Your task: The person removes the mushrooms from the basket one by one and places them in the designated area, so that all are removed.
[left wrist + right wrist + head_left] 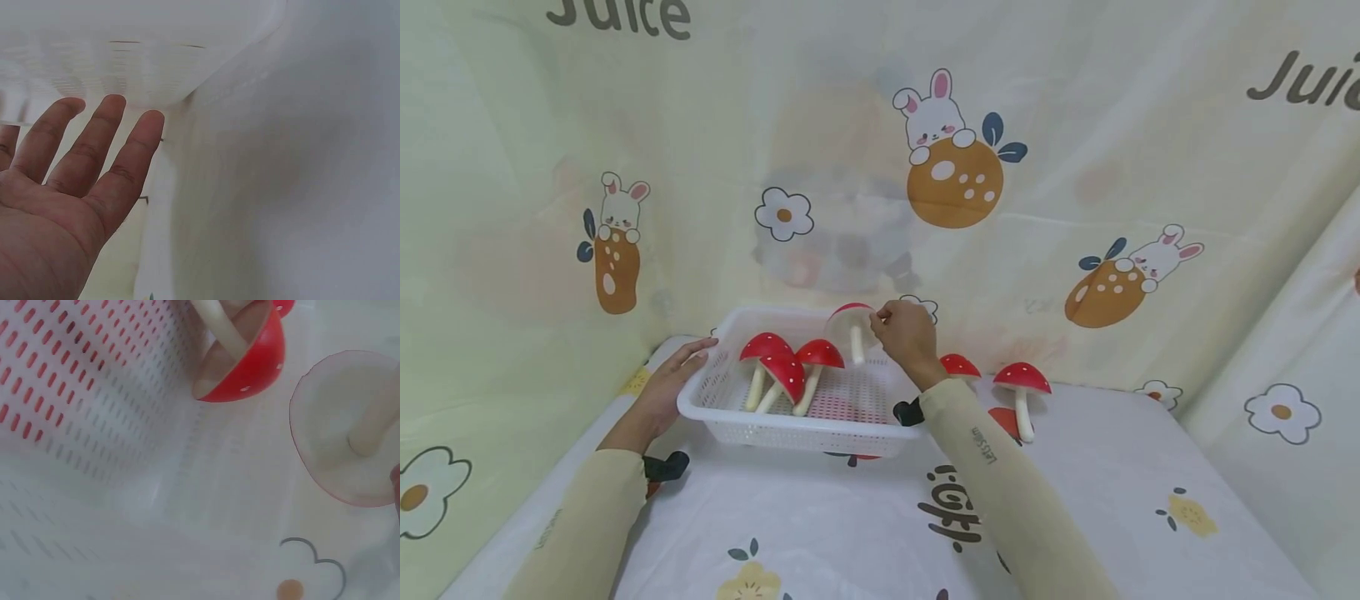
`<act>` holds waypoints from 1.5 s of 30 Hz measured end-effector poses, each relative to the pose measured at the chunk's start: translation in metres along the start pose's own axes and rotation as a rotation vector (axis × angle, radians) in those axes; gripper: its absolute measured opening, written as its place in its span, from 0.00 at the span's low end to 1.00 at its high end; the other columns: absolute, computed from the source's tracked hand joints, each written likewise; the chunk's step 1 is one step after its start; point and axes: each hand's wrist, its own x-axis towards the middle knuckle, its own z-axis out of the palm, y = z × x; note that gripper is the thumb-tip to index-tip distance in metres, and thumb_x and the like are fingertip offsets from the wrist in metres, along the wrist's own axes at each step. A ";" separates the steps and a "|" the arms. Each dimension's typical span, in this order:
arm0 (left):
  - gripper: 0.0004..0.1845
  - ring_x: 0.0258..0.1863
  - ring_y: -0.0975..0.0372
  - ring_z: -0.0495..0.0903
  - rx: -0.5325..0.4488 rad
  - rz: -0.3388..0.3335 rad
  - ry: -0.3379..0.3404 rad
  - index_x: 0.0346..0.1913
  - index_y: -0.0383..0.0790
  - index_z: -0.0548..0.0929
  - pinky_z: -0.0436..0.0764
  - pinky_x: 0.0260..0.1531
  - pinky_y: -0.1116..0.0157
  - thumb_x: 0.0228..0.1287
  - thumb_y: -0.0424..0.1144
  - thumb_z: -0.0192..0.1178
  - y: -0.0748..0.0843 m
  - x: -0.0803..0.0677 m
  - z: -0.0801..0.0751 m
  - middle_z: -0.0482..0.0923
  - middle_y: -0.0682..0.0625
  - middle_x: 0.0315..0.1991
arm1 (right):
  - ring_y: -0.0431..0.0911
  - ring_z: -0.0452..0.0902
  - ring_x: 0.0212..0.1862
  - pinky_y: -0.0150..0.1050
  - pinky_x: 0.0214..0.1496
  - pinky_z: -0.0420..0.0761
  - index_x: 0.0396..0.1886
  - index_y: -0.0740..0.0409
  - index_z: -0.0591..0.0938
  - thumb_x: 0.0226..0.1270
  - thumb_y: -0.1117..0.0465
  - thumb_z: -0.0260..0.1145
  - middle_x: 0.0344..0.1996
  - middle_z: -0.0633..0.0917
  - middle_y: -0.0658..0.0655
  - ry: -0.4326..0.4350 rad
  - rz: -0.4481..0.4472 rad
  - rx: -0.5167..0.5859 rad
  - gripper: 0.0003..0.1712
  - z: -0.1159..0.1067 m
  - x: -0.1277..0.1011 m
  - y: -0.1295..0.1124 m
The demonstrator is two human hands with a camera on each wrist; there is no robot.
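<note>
My right hand [907, 337] pinches a toy mushroom [857, 342] by the edge of its red cap, over the back right of a white plastic basket [808, 427]. In the right wrist view the pale underside and stem of this mushroom [337, 444] show, with one fingertip at its rim. Inside the basket, on the left, lean three more red-capped mushrooms [784, 377]. At the basket's left end is my left hand [672, 385], its fingers extended along the outer wall. The left wrist view shows that hand [81, 181] with fingers spread, fingertips right at the basket wall [137, 69].
Right of the basket, a mushroom [1021, 379] lies on the white printed tablecloth [1112, 467], and another red cap [958, 365] shows partly behind the right wrist. A printed curtain [842, 150] hangs behind the table.
</note>
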 end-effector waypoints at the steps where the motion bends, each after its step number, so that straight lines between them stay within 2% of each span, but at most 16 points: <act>1: 0.33 0.68 0.44 0.67 0.001 0.001 0.000 0.76 0.65 0.55 0.84 0.50 0.59 0.72 0.65 0.43 0.000 0.000 0.000 0.54 0.45 0.77 | 0.43 0.80 0.20 0.32 0.24 0.80 0.37 0.59 0.88 0.68 0.52 0.67 0.25 0.88 0.55 0.006 -0.008 0.003 0.14 -0.002 0.000 0.000; 13: 0.33 0.69 0.44 0.66 -0.003 -0.008 -0.012 0.76 0.65 0.55 0.84 0.49 0.60 0.72 0.65 0.43 -0.004 0.005 -0.001 0.53 0.44 0.78 | 0.45 0.80 0.19 0.34 0.21 0.78 0.33 0.61 0.89 0.66 0.56 0.68 0.24 0.89 0.57 0.104 -0.072 0.119 0.12 -0.039 -0.003 0.010; 18: 0.33 0.69 0.44 0.65 -0.001 -0.006 -0.014 0.76 0.66 0.55 0.84 0.50 0.60 0.72 0.66 0.43 -0.003 0.006 -0.001 0.53 0.44 0.78 | 0.47 0.83 0.22 0.37 0.25 0.83 0.36 0.61 0.89 0.66 0.56 0.68 0.27 0.89 0.59 0.167 -0.083 0.130 0.12 -0.063 -0.006 0.023; 21: 0.33 0.69 0.44 0.65 0.004 -0.007 -0.016 0.76 0.66 0.55 0.84 0.50 0.60 0.71 0.66 0.43 -0.002 0.006 0.000 0.53 0.45 0.77 | 0.48 0.83 0.22 0.36 0.25 0.81 0.36 0.62 0.89 0.66 0.56 0.68 0.26 0.89 0.59 0.210 -0.099 0.101 0.12 -0.078 -0.008 0.039; 27: 0.34 0.69 0.45 0.66 0.029 -0.012 -0.008 0.76 0.67 0.55 0.84 0.50 0.61 0.70 0.68 0.42 -0.002 0.006 -0.003 0.53 0.44 0.77 | 0.52 0.83 0.23 0.34 0.22 0.73 0.36 0.65 0.88 0.66 0.57 0.68 0.26 0.89 0.62 0.341 -0.118 -0.013 0.13 -0.102 -0.013 0.086; 33: 0.33 0.68 0.45 0.66 0.014 0.003 -0.008 0.76 0.65 0.54 0.84 0.49 0.63 0.71 0.66 0.42 -0.002 0.003 -0.006 0.53 0.43 0.77 | 0.59 0.84 0.30 0.45 0.28 0.79 0.41 0.67 0.88 0.68 0.56 0.67 0.32 0.89 0.66 0.445 -0.088 -0.137 0.16 -0.123 -0.018 0.143; 37: 0.33 0.68 0.45 0.65 -0.003 0.007 -0.017 0.76 0.64 0.54 0.84 0.49 0.63 0.72 0.65 0.42 0.000 0.002 -0.005 0.53 0.43 0.77 | 0.61 0.83 0.31 0.51 0.32 0.82 0.41 0.70 0.87 0.68 0.58 0.66 0.32 0.88 0.68 0.463 -0.060 -0.222 0.16 -0.137 -0.028 0.180; 40: 0.33 0.68 0.45 0.65 -0.009 0.008 -0.023 0.77 0.63 0.54 0.84 0.49 0.65 0.72 0.65 0.42 0.000 0.002 -0.003 0.52 0.43 0.78 | 0.62 0.83 0.30 0.51 0.31 0.82 0.41 0.70 0.86 0.69 0.58 0.65 0.33 0.88 0.68 0.455 -0.023 -0.267 0.16 -0.142 -0.039 0.208; 45: 0.34 0.67 0.47 0.67 0.000 0.009 -0.030 0.77 0.63 0.54 0.83 0.49 0.65 0.71 0.66 0.43 -0.001 0.003 0.002 0.53 0.44 0.78 | 0.60 0.80 0.22 0.43 0.20 0.74 0.42 0.72 0.86 0.70 0.58 0.62 0.30 0.87 0.70 0.364 0.066 -0.374 0.18 -0.146 -0.059 0.252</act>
